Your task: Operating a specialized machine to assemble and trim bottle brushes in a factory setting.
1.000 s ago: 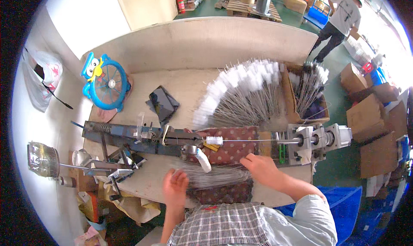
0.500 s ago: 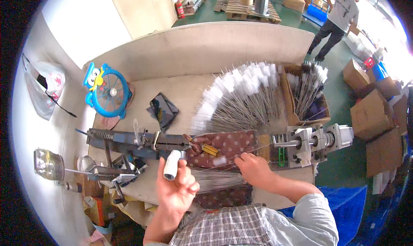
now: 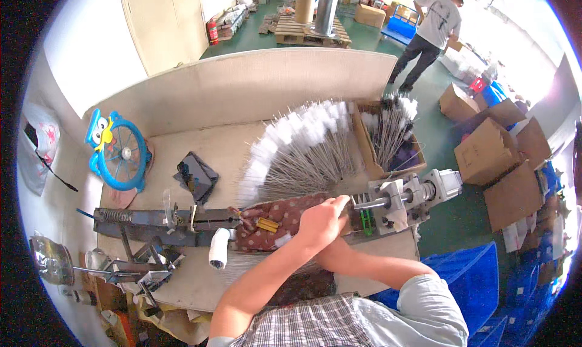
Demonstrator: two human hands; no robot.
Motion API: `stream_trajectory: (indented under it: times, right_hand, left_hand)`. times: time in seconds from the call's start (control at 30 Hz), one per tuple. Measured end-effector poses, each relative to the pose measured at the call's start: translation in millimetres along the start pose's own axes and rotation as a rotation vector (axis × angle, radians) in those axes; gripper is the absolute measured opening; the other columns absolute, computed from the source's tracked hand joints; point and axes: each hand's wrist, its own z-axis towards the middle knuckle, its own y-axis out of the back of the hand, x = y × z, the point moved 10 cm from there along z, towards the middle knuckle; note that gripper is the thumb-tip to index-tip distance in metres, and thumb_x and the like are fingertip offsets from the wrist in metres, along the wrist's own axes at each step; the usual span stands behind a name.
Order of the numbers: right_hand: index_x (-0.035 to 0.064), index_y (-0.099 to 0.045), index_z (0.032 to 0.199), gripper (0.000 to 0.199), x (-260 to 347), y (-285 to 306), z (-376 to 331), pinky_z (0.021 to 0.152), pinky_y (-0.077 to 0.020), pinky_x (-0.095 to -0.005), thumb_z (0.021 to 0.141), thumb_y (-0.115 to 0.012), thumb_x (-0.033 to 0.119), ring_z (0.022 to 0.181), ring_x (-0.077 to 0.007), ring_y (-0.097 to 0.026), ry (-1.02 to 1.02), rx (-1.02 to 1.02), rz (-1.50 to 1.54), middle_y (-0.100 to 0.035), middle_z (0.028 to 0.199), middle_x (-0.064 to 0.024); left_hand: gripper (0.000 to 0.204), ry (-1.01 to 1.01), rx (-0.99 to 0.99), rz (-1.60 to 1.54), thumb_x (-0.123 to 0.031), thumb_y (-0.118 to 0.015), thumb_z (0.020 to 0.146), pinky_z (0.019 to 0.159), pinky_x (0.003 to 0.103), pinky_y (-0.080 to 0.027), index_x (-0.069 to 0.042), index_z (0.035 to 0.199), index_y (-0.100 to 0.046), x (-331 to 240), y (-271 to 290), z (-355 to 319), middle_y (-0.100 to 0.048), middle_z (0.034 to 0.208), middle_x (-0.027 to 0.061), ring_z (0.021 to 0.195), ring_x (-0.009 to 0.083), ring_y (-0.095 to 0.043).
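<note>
My left hand [image 3: 321, 223] reaches across to the right, fingers pressed together beside the metal spindle [image 3: 381, 203]; what lies between them is hidden. Beneath it my right hand [image 3: 332, 251] is mostly covered by the left hand and wrist, so its fingers do not show. Under both hands spreads a brown dotted cloth [image 3: 248, 238]. A yellow block [image 3: 267, 224] rests on it, with a small white bristle tuft [image 3: 282, 241] nearby. Left of the cloth, a white-wrapped lever handle [image 3: 219, 247] stands with no hand on it. Thin wires [image 3: 239, 267] lie along the near edge.
Twisted-wire brushes with white bristles [image 3: 303, 144] fan out behind, next to a cardboard box [image 3: 362, 135] of more brushes. A blue toy-like wheel [image 3: 121, 153] and a dark folded sheet [image 3: 197, 177] sit to the left. Blue bins [image 3: 464, 274] stand right; a person [image 3: 433, 29] stands beyond.
My left hand has left the white-wrapped handle and crossed over my right hand to the spindle. The view has shifted, so the bench sits further left in it.
</note>
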Motion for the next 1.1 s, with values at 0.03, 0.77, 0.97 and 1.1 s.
stream_trajectory:
  times: [0.03,0.77,0.97,1.1]
  right_hand:
    - [0.0049,-0.058,0.102,0.025,-5.5,0.6,-7.7,0.065,-0.0505,-0.044,0.08,-0.049,0.011,0.085,-0.0351,-0.061,0.001,-0.005,0.001,-0.06,0.099,-0.0177]
    - [0.0083,-0.056,0.076,0.014,5.5,94.9,35.3,0.055,-0.0495,-0.0299,0.064,-0.061,0.012,0.07,-0.0166,-0.056,0.143,0.286,-0.531,-0.051,0.076,-0.0036]
    - [0.0058,-0.06,0.079,0.012,-59.3,139.6,64.3,0.065,-0.0484,-0.0427,0.068,-0.058,0.01,0.08,-0.0295,-0.061,-0.143,0.019,-0.271,-0.06,0.079,-0.0126]
    - [0.0131,-0.068,0.088,0.017,-85.1,118.0,49.0,0.07,-0.0497,-0.0397,0.075,-0.063,0.022,0.076,-0.0306,-0.063,-0.42,0.295,-0.11,-0.066,0.081,-0.0106]
  left_hand:
    - [0.023,-0.003,0.002,0.004,-0.012,-0.058,0.079,0.062,0.031,-0.05,-0.009,0.101,-0.06,0.0,-3.1,3.6,-0.063,0.089,0.0078,0.07,0.0216,-0.062]
    - [0.021,-0.245,-0.224,0.431,-0.004,-0.069,0.07,0.065,0.03,-0.048,-0.004,0.091,-0.066,-62.2,112.9,-70.9,-0.065,0.09,0.0061,0.074,0.0196,-0.062]
    - [0.026,-0.176,-0.342,0.314,-0.001,-0.069,0.067,0.061,0.03,-0.047,-0.004,0.092,-0.065,-37.1,132.0,-112.8,-0.065,0.086,0.0048,0.069,0.0179,-0.061]
    - [0.022,-0.144,-0.33,0.302,-0.001,-0.069,0.068,0.059,0.03,-0.047,-0.004,0.09,-0.065,-19.2,123.3,-116.9,-0.065,0.084,0.0052,0.068,0.0185,-0.061]
